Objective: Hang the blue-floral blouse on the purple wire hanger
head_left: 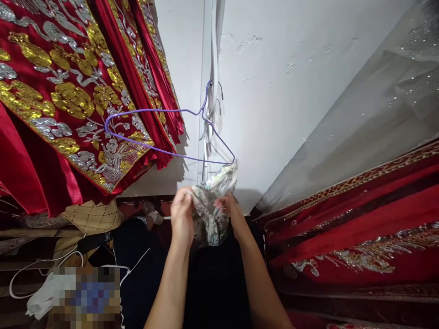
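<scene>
Two hands at one patterned cloth, which hangs bunched from the right end of a purple wire hanger hooked by a white wall. Left hand: fingers curled shut on the cloth's left edge. Right hand: fingertips pinched on its right edge. Risk: a downward tug could tip the light hanger, cloth weighing on one end only, and unhook it. Risk: the swinging wire could snag the red embroidered garments close by on its left
</scene>
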Demonstrator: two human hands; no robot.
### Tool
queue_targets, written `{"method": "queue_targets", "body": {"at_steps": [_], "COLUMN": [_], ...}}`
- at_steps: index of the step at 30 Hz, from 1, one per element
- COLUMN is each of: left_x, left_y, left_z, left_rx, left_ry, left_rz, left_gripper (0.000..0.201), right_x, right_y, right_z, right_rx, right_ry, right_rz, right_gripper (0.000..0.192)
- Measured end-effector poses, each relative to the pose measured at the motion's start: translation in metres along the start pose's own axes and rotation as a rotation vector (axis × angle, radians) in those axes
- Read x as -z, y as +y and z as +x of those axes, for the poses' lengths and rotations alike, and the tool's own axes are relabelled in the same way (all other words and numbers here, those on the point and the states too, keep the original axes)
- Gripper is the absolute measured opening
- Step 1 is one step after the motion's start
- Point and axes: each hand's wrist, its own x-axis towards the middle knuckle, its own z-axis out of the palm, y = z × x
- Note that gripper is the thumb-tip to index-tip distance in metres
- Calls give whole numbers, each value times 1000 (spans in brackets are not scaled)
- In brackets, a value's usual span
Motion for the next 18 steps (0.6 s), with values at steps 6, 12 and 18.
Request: {"method": "queue_targets", "body": {"at_steps": [6,12,18], "left_x": [-26,12,41], "left_y": [16,52,69], "left_z": [-25,15,42], "left_rx": [-157,-296,-114], "left_ry": [-460,-269,-485], "left_rz": [536,710,815], "left_gripper": [16,30,57], "right_x": [-33,-59,-58], "right_y": [-48,-79,-126], "right_z": [-6,-4,0], "right_rx": [-183,-220,-62], "right_ry": [-264,-581,-770], "right_rz": [278,197,-217], "right_gripper": [69,37,36]}}
